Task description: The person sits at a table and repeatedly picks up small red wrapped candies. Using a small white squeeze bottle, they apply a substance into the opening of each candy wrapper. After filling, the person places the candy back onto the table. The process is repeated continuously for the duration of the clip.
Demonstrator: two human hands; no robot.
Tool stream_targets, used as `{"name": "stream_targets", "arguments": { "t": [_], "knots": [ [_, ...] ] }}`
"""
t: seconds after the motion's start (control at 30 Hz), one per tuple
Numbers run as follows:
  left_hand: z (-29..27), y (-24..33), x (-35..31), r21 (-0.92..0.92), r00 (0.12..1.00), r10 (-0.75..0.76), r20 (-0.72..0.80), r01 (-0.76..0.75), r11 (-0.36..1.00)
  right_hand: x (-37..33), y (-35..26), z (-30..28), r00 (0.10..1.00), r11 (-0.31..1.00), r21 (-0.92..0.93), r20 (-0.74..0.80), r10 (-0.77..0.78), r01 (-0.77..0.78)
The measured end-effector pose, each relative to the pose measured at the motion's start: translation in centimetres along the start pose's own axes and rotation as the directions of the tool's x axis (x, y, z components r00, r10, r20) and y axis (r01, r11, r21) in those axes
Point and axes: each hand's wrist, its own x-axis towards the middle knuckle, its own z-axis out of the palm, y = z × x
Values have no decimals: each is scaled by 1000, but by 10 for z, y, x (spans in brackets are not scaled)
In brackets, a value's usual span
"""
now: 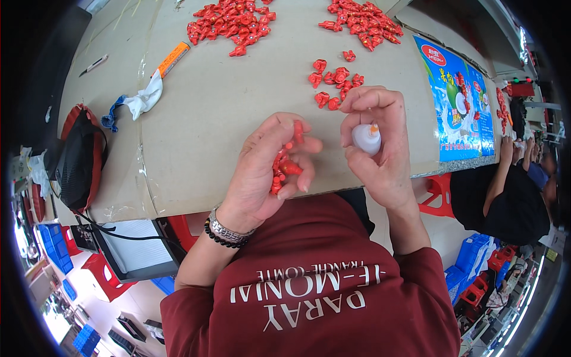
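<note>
Several small red plastic pieces (pixel 288 165) lie in my left hand (pixel 253 163), whose fingers curl round them; one piece stands up between the thumb and fingertips. My right hand (pixel 386 163) is wrapped round a small white squeeze bottle (pixel 365 140) with an orange tip, which points up and away from me. Just past that hand, a loose cluster of red pieces (pixel 340 76) rests on the table (pixel 208 89). Two larger heaps of the same pieces sit farther off, a left heap (pixel 235 22) and a right heap (pixel 367 25).
Left on the table are a pen (pixel 94 65), an orange strip-shaped item (pixel 174 60), a crumpled white-and-blue cloth (pixel 144 100) and a black-and-red bag (pixel 83 157). A blue printed sheet (pixel 446 128) covers the right side. Another person (pixel 502 202) sits beyond it, near a red stool (pixel 439 196).
</note>
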Motion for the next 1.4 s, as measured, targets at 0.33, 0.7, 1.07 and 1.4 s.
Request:
{"name": "stream_targets", "arguments": {
  "t": [0.33, 0.7, 1.07, 1.4],
  "knots": [
    [-11, -4, -4, 53, 996, 93, -1, -93, 994, -3, -15, -14, 983, 945, -300, -81, -165, 133],
    [-14, -10, -3, -16, 993, 115, 23, -115, 993, -9, -6, -16, 927, 907, -285, -124, -355, 309],
    [-9, -11, -4, -10, 998, 65, -13, -66, 998, -7, -2, -10, 873, 811, -400, -50, -485, 427],
    [-13, -14, -4, -25, 998, 54, 11, -54, 998, -4, -4, -11, 861, 772, -440, 4, -508, 458]
  ]
}}
